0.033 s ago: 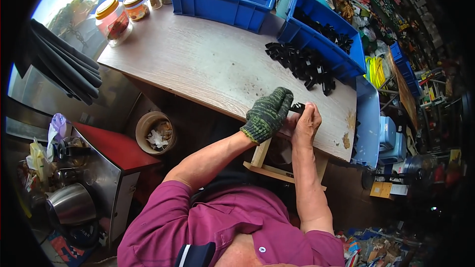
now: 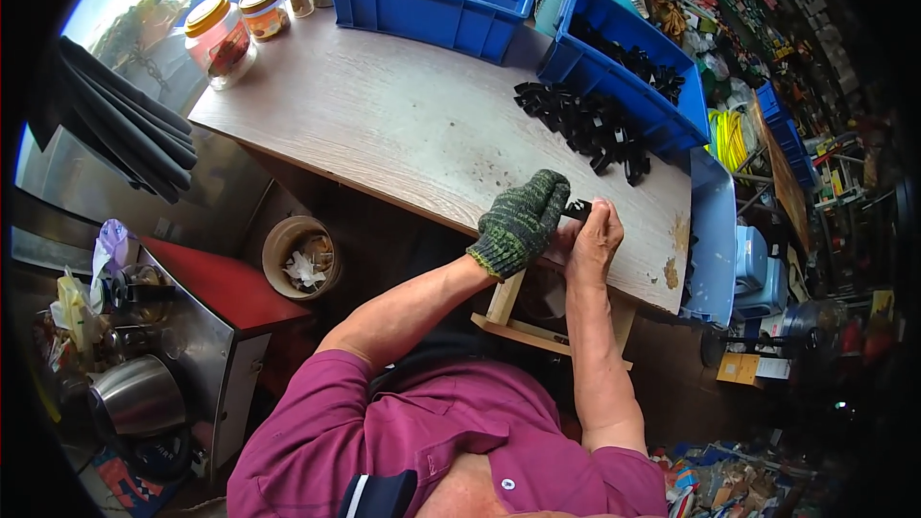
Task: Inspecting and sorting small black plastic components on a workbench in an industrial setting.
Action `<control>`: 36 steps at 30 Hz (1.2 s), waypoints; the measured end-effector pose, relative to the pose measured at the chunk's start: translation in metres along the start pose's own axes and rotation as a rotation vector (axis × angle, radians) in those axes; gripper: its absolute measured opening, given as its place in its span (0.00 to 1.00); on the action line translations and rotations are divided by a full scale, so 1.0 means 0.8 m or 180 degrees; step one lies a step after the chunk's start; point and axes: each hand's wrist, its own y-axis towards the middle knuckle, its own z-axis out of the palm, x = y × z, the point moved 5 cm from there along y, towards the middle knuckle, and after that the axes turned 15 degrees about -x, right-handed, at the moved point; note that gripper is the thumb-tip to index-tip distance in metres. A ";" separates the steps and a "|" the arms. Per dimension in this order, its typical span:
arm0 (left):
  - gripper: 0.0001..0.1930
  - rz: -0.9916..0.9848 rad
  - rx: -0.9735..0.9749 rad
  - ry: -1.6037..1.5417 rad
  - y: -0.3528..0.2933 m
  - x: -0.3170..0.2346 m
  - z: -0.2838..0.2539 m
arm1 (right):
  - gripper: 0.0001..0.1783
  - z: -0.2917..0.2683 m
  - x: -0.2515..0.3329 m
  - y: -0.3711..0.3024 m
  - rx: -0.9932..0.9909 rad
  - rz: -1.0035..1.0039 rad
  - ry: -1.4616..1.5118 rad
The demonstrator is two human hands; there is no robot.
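Over the front edge of the table, my two hands meet around a small black plastic part. My left hand, in a dark green speckled knit glove, is closed with its fingertips at the part's left side. Bare, my right hand pinches the part from the right with the thumb on top. Much of the part is hidden by my fingers. Farther back on the table lies a pile of similar black parts, and more of them fill a blue crate just behind it.
Another blue crate stands at the table's back. Two lidded jars sit at the far left corner. Below my hands a wooden drawer is pulled out. A waste bin and a red-topped cabinet with a metal kettle are at left.
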 end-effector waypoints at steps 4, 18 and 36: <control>0.15 -0.0207 -0.0121 -0.0251 0.000 0.009 0.001 | 0.17 0.000 0.008 -0.005 0.0031 -0.0142 -0.0090; 0.24 -0.0882 0.0249 -0.0362 -0.001 -0.017 0.042 | 0.15 -0.016 0.001 0.011 -0.0064 -0.0948 -0.0659; 0.10 -0.0833 -0.0260 -0.1620 0.003 -0.013 0.018 | 0.18 -0.004 0.003 0.006 0.0228 0.0189 0.0149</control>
